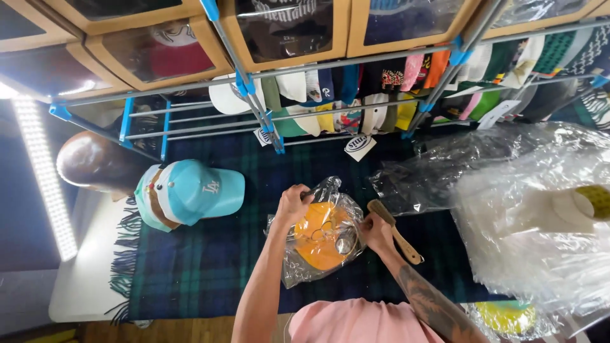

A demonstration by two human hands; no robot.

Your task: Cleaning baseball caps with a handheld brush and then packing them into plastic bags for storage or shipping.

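The left hand (pixel 293 202) is curling its fingers tight around the upper left edge of a clear plastic bag (pixel 321 238), pinching the film near its gathered top. The right hand (pixel 376 232) is gripping the bag's right edge in the same closed way, so both hands are holding the bag between them, just above the dark green plaid blanket (pixel 210 267) that is covering the table. Inside the bag an orange cap (pixel 319 244) is showing through the crinkled film.

Just beside the right hand, a wooden-handled brush (pixel 395 230) is lying at a slant on the blanket, its handle pointing toward the person. To the left, well apart from the bag, a turquoise cap (pixel 190 190) is resting on the blanket next to a brown rounded head form (pixel 92 162). To the right, a heap of clear plastic bags (pixel 527 216) is spreading across the table, with a pale cap (pixel 572 206) sitting under the film. Beyond the hands, a metal rack with blue joints (pixel 254 95) is holding rows of caps in many colours (pixel 356 101), and wood-framed display boxes (pixel 286 32) are lining the top.
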